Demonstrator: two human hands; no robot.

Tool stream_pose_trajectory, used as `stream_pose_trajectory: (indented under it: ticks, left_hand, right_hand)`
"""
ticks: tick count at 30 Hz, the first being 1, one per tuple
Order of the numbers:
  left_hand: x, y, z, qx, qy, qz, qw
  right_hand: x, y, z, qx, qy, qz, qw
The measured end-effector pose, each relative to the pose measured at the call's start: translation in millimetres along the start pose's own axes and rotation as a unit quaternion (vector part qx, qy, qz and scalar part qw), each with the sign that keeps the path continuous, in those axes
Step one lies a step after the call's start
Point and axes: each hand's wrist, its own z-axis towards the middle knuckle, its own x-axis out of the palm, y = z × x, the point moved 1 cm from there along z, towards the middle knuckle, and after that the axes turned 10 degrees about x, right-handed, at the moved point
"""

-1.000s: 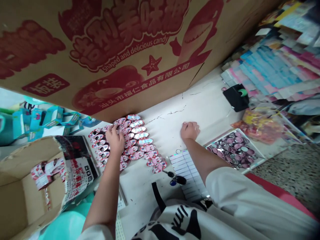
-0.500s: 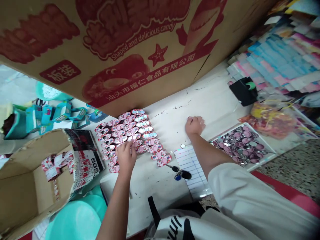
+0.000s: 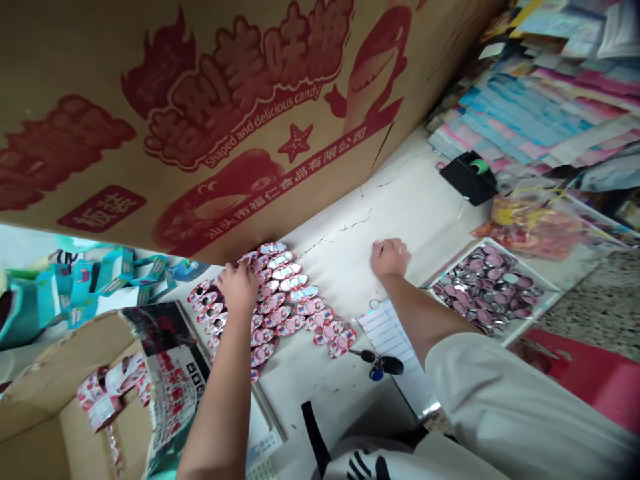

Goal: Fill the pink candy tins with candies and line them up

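Rows of small oval red-and-white printed pieces (image 3: pixel 310 305) lie side by side on the white table. Many show a pink round centre, several at the left show a dark round one, and some along the right side look pale and shiny. My left hand (image 3: pixel 239 287) rests palm down on the upper left rows, its fingers slightly bent and apart, touching the pieces. Off to the right, my right hand (image 3: pixel 391 258) lies closed on the bare tabletop; whatever is inside its curled fingers is hidden. A shallow white tray (image 3: pixel 546 293) beside my right forearm holds many small pink and silver round discs (image 3: pixel 483 287).
A big printed cardboard carton (image 3: pixel 280 193) stands right behind the rows. At left is an open cardboard box (image 3: pixel 75 433) with red-and-white packets. Keys (image 3: pixel 377 365), a lined sheet (image 3: pixel 393 333), a black box (image 3: pixel 469 179) and stacked coloured packaging (image 3: pixel 530 127) surround the work area.
My left hand has moved up and left across the rows to near the carton's lower edge. The right hand stays closed in place. The camera view has tilted and shifted slightly.
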Motion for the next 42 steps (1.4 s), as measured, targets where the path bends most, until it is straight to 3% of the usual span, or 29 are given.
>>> stream_pose_trajectory:
  ticks: [6,15,22,30,37,42]
  left_hand:
    - [6.8,-1.1,-9.9,0.056,0.047,-0.016,0.997]
    - [5.9,5.8,-38.5,0.052,-0.053,-0.054,0.996]
    - [21.6,11.3,-45.3,0.053,-0.019,-0.055,0.997]
    - [11.8,8.6,-61.8,0.086,-0.087,-0.087,0.989]
    - [25.0,-1.1,-66.1,0.075,-0.005,-0.083,0.994]
    - [21.6,-3.7,-71.8,0.054,-0.026,-0.098,0.993]
  right_hand:
    - [-0.5,-0.1,0.7,0.002,0.006,-0.012,1.0]
    - [0.8,0.1,0.0,-0.002,-0.005,-0.025,1.0]
    - [1.8,-0.7,0.2,0.002,-0.006,-0.018,1.0]
    - [-0.4,0.8,-0.4,0.007,0.01,-0.012,1.0]
    - [-3.2,2.6,-1.3,0.01,0.009,-0.024,1.0]
    - [-3.3,2.2,-1.4,0.006,0.005,-0.024,1.0]
